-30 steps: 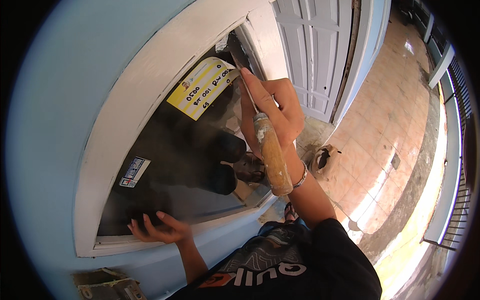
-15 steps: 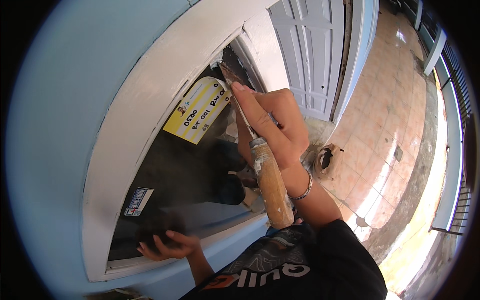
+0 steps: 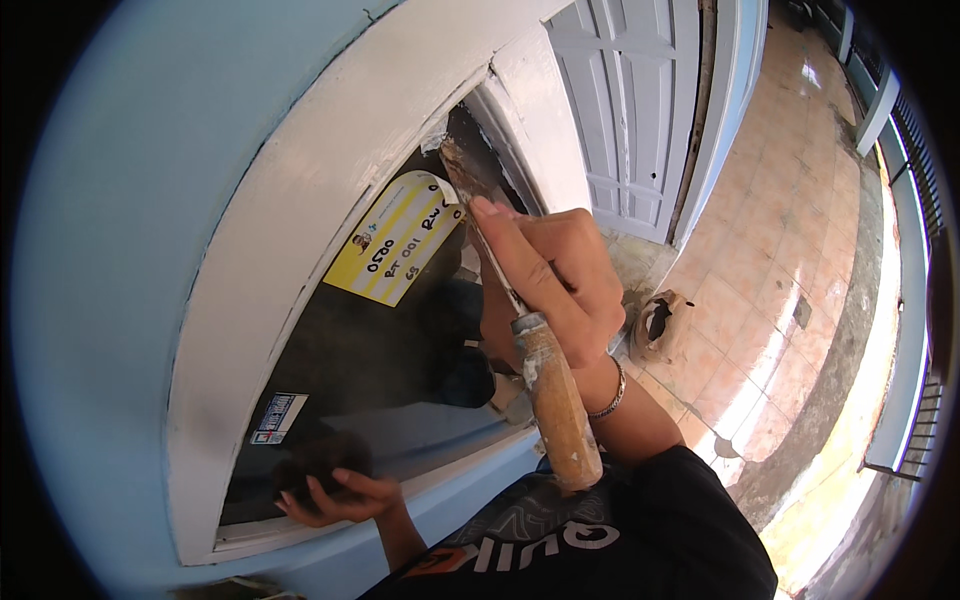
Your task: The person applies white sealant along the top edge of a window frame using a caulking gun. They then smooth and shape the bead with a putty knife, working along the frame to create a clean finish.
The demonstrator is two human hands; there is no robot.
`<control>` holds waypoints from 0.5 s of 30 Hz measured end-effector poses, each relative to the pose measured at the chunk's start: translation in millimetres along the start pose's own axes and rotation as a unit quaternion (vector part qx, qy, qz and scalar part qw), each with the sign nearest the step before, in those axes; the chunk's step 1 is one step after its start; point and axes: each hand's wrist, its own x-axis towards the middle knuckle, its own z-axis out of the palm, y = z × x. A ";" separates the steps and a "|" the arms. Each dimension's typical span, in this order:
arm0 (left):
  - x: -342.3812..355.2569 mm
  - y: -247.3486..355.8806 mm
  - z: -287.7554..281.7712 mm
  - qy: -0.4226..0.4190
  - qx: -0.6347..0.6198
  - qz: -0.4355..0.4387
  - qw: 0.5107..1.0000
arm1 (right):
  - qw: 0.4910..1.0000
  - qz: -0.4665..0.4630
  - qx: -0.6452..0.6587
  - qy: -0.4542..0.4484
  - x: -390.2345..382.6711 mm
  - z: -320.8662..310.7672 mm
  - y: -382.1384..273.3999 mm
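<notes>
Right hand (image 3: pixel 552 280): fingers clenched on rust-stained metal scraper with wooden handle (image 3: pixel 550 378); I judge it light, stiff, handle surest hold. Left hand (image 3: pixel 345 499): fingers loose, empty.

In front of you, the dark window pane (image 3: pixel 335 345) fills the middle left of the frame, bearing a yellow-and-white sticker (image 3: pixel 395 240) that curls at its upper right corner and a small blue-and-white sticker (image 3: pixel 279 418) at lower left. To your right, the tiled floor (image 3: pixel 745 250) carries a crumpled tan bag (image 3: pixel 676 335), near centre right.
</notes>
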 end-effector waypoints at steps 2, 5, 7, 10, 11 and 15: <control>-0.6 -0.5 0.3 0.000 -0.002 -0.006 1.000 | 0.999 0.042 -0.010 -0.033 0.3 -0.2 1.2; -1.8 -1.3 1.0 -0.002 0.003 0.000 1.000 | 1.000 -0.014 0.011 0.012 0.8 -1.7 4.0; -2.0 -1.1 1.2 -0.001 0.003 -0.005 1.000 | 1.000 0.008 0.001 -0.007 0.9 -3.6 5.2; -1.3 0.2 1.3 -0.006 0.002 -0.008 1.000 | 1.000 0.019 0.003 -0.008 0.0 -4.9 7.6; -1.1 0.6 1.4 -0.003 -0.001 -0.013 1.000 | 1.000 0.015 0.002 -0.017 -0.8 -6.0 7.6; -1.7 1.5 0.4 -0.005 0.004 -0.014 1.000 | 1.000 0.010 0.005 0.015 -3.8 -6.9 6.7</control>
